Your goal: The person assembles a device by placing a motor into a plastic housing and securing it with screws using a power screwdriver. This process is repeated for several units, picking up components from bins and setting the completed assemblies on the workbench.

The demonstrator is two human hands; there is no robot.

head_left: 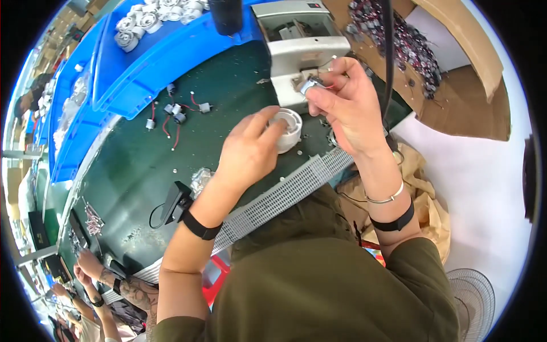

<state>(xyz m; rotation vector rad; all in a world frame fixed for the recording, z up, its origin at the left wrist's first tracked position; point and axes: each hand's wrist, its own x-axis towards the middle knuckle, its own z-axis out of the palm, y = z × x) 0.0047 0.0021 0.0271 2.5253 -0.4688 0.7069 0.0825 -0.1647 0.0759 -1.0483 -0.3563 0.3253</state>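
Observation:
My left hand [250, 147] is closed on a white round plastic housing [293, 134] at the middle of the bench, its fingers reaching into the open top. Up and to the right, my right hand [354, 105] pinches a small silver motor [310, 86] with thin red wires between thumb and fingers. The motor is just in front of a grey bench machine [307, 50]; whether the two touch, I cannot tell. Several more small motors [178, 117] with red wires lie loose on the green bench mat [211, 74], left of my left hand.
Blue bins [165, 62] hold white round housings [149, 21] at the far left. A cardboard box [478, 102] at right contains many wired motors [399, 40]. A black cable [388, 57] hangs beside my right hand. Co-workers' hands [88, 265] show at lower left.

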